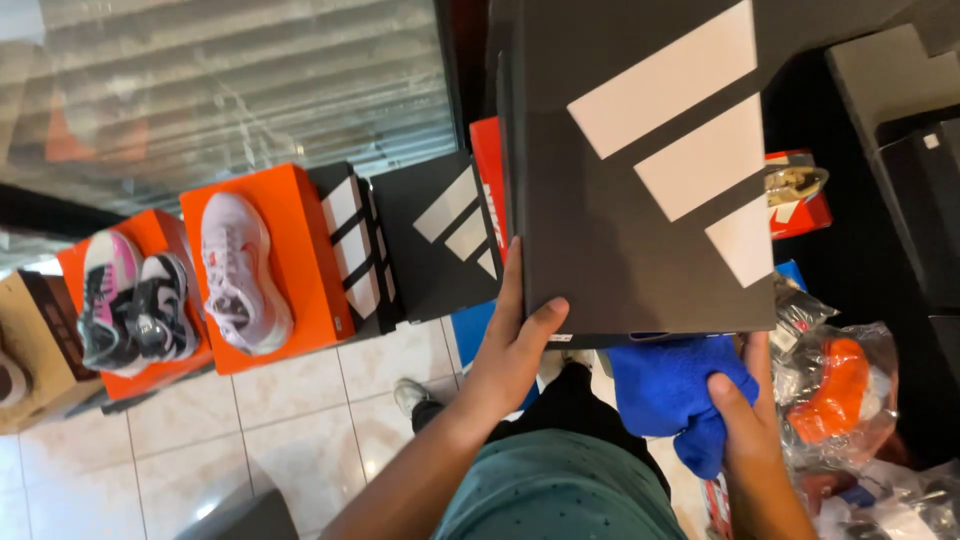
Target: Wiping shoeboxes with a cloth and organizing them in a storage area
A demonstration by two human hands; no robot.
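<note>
While gripped, box (620, 170) above left hand (510, 350)

On the pale tiled floor (300, 430) we see a row of shoe boxes. A pale pink trainer (240, 272) lies on a bright orange cardboard box (305, 250); beside it a pink-and-black pair of trainers (135, 300) rests on a second orange box (150, 375). Two black boxes with white stripes (400, 245) stand just right of these. At far right, an orange shoe in clear plastic wrap (838, 390) lies below a red box (805, 205).
</note>
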